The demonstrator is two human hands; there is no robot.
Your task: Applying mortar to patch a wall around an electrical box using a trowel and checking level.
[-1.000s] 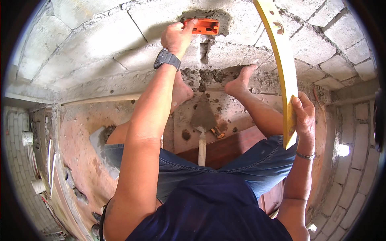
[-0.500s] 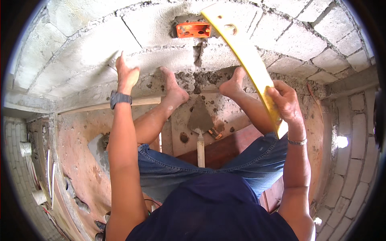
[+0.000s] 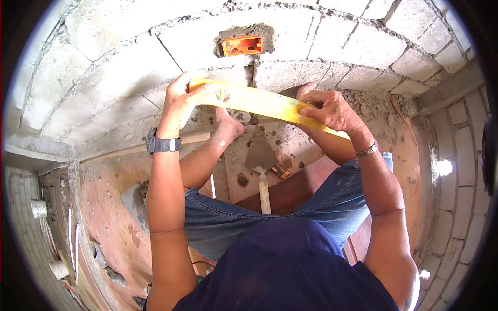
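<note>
A yellow spirit level lies nearly crosswise in front of me, its right end lower in the picture. My left hand grips its left end, with a dark watch on that wrist. My right hand is closed on the level toward its right end. Above the level, an orange electrical box sits in a mortared recess in the block wall. Below, between my legs, a trowel lies with its pale handle toward me, and a small orange-and-black tool lies beside its blade.
My bare feet are near the wall's foot. Block walls stand at both sides. A grey board lies left of my legs on the stained boards. Pipes and cables run at the far left, and a wooden batten lies along the wall.
The level has swung from upright on the right to crosswise. My left hand, earlier on the orange box, then free, has taken the level's other end. My right hand has moved inward with it.
</note>
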